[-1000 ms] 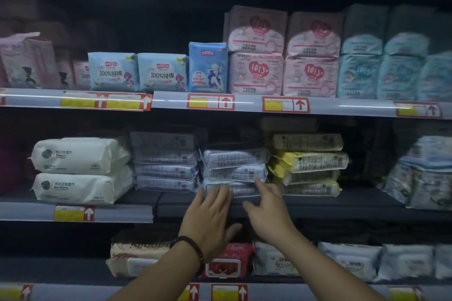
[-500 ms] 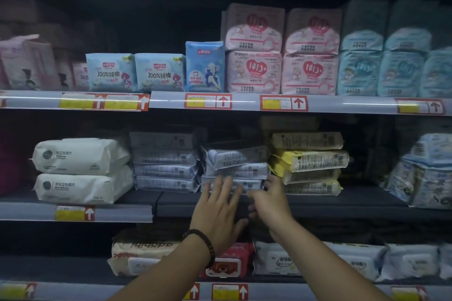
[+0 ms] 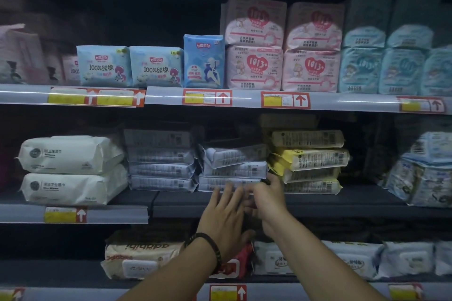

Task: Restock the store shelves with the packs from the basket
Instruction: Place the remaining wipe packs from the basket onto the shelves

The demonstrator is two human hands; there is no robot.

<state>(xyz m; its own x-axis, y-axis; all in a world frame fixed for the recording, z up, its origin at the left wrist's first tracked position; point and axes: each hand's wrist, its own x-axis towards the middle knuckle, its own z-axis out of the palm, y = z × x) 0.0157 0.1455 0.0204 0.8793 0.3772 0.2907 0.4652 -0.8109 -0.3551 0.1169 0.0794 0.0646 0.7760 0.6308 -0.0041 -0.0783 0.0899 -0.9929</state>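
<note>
Packs of grey wipes sit stacked three high on the middle shelf, between a taller grey stack and a yellow stack. Seen from the head camera, both hands have moved in closer than a moment ago. The left hand has open fingers touching the bottom pack's front edge; the right hand curls loosely at its right corner. They seem to be squaring the stack, so this placement looks nearly finished.

The dark middle shelf carries stacked white packs, grey packs and yellow packs.
</note>
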